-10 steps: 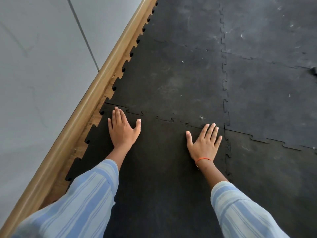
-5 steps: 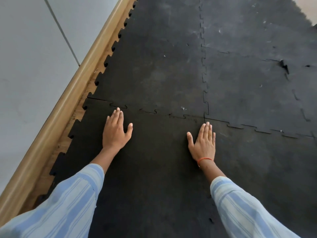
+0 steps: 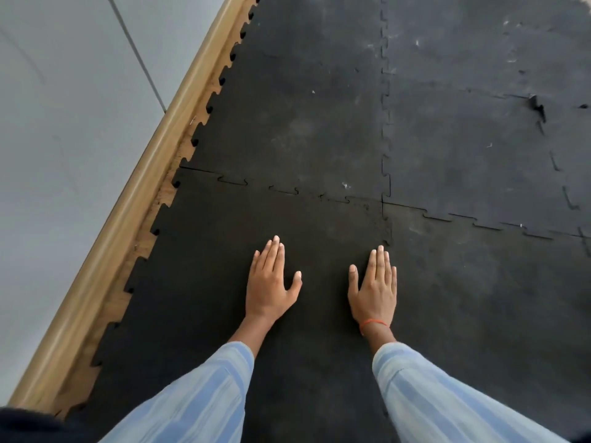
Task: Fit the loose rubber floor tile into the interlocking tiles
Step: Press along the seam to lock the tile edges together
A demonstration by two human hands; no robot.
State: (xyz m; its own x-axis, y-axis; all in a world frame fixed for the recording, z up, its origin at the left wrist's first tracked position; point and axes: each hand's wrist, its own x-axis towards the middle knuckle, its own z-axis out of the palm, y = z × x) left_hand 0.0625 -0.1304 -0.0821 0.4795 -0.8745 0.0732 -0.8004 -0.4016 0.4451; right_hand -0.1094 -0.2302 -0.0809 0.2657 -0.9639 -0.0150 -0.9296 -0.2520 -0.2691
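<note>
Both your hands lie flat on the loose tile.
Your left hand (image 3: 270, 282) and right hand (image 3: 374, 287) rest open, palms down, gripping nothing, on the loose rubber tile (image 3: 208, 282), which sits beside the wooden skirting (image 3: 128, 199), its far edge meeting the interlocking tiles (image 3: 303, 123).

indoor room, gym-like or a play area – black interlocking rubber floor tiles (image 3: 303, 123) over wood-look flooring (image 3: 166, 190), wooden skirting (image 3: 128, 199), plain grey wall (image 3: 64, 123).

Head view, close, facing down-forward over floor tiles (image 3: 303, 116).
</note>
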